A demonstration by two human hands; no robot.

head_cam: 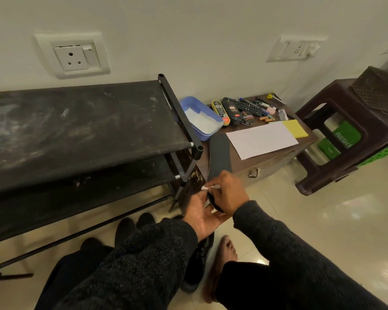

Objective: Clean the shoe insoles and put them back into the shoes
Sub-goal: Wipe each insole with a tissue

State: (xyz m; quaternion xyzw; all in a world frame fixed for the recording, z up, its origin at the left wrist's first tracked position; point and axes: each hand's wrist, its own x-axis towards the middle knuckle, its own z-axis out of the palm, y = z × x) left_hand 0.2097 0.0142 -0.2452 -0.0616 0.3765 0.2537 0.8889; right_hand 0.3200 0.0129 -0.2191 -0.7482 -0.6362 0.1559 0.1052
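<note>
Both hands meet over the insole (218, 157): I've got the left hand (202, 211) cupped under its near end as a backing, while the right hand (227, 191) pinches a white tissue (207, 187) against the top to wipe. Flat, matte black and tongue-shaped, it slopes up to rest on the brown cabinet (267, 159), which I judge steadies it.

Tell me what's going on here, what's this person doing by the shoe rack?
A person is cleaning a dark insole. The left hand holds its near end, while the right hand pinches a small white wipe against it. The insole's far end lies on a low brown table beside a blue tub. A black shoe sits on the floor below.
</note>
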